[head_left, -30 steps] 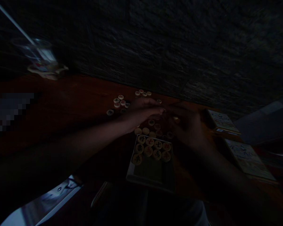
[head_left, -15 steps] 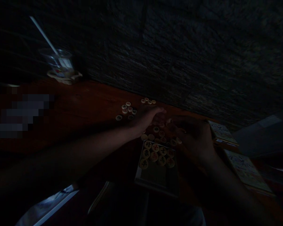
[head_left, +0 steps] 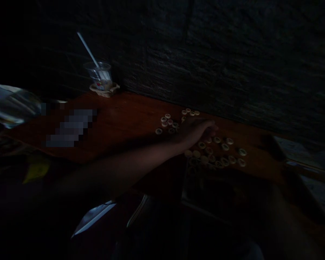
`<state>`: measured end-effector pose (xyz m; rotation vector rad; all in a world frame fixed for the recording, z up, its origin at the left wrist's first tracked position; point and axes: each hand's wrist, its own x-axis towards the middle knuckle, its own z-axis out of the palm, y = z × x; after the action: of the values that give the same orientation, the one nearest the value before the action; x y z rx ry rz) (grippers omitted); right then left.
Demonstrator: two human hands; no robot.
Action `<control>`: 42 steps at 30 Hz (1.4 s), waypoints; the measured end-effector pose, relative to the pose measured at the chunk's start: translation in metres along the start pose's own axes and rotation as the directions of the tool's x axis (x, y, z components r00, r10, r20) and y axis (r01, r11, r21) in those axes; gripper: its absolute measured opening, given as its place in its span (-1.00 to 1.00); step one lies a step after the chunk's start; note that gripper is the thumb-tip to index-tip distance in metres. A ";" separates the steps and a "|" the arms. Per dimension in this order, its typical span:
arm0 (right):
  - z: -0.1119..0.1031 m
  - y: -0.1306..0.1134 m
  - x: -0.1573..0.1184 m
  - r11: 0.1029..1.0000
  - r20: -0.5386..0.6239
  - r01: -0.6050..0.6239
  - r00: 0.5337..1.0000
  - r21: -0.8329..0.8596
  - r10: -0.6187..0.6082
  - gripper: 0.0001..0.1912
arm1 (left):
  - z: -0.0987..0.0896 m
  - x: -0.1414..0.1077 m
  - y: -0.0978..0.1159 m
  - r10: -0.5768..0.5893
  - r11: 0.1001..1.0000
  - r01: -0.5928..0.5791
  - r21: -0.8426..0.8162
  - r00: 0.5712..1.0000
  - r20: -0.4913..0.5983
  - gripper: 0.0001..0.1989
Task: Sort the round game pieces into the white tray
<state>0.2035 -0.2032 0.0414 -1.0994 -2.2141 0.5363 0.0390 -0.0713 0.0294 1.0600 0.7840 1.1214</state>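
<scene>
Above the wooden table, my left hand (head_left: 197, 131) has its fingers curled downward among round xiangqi pieces (head_left: 225, 147). Whatever lies inside those fingers is hidden. My right hand (head_left: 241, 189) is a dark, smeared shape over the shallow box (head_left: 196, 206) at the table's near edge. Its fingers cannot be made out. Deep shadow covers most of the box and the pieces in it. Loose pieces lie just beyond the box, some with characters showing and some blank side up. Another group of pieces (head_left: 169, 122) sits left of my left hand.
A clear plastic cup (head_left: 99, 77) with a straw stands in a cardboard holder (head_left: 106, 93) against the dark stone wall (head_left: 162, 68). Booklets or flat boxes (head_left: 298, 150) lie at the right. A blurred area covers something on the table (head_left: 119, 115) at left.
My right hand has come from the loose pieces back over the box, which is now darkened. My left hand stays near the pieces. The view has swung left, so things appear farther right.
</scene>
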 end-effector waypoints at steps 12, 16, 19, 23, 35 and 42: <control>0.016 -0.010 -0.007 0.977 0.137 0.166 0.979 -0.132 -0.148 -0.41 | 0.000 -0.002 -0.002 0.034 0.999 -0.034 0.024 0.999 -0.018 -0.75; 0.019 -0.009 -0.005 0.969 0.161 0.183 0.974 -0.164 -0.157 -0.42 | 0.000 -0.001 -0.003 0.041 0.999 -0.041 0.019 0.999 0.001 -0.76; 0.022 -0.008 -0.005 0.962 0.169 0.182 0.974 -0.201 -0.149 -0.45 | -0.001 0.000 -0.005 0.048 0.999 -0.048 0.014 0.999 0.018 -0.75; 0.023 -0.007 -0.006 0.953 0.174 0.183 0.974 -0.242 -0.143 -0.50 | -0.001 0.000 -0.004 0.040 0.999 -0.040 0.037 0.999 0.013 -0.75; 0.026 -0.005 -0.005 0.921 0.199 0.243 0.962 -0.304 -0.188 -0.52 | 0.000 -0.001 -0.001 0.021 0.997 -0.021 0.079 1.000 0.000 -0.77; 0.019 -0.010 -0.007 0.895 0.156 0.287 0.956 -0.340 -0.248 -0.65 | -0.001 0.000 -0.004 0.049 0.995 -0.050 0.091 0.999 0.013 -0.77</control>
<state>0.1886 -0.2168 0.0312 -0.9282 -2.5763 0.0703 0.0389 -0.0714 0.0256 1.1668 0.8104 1.1296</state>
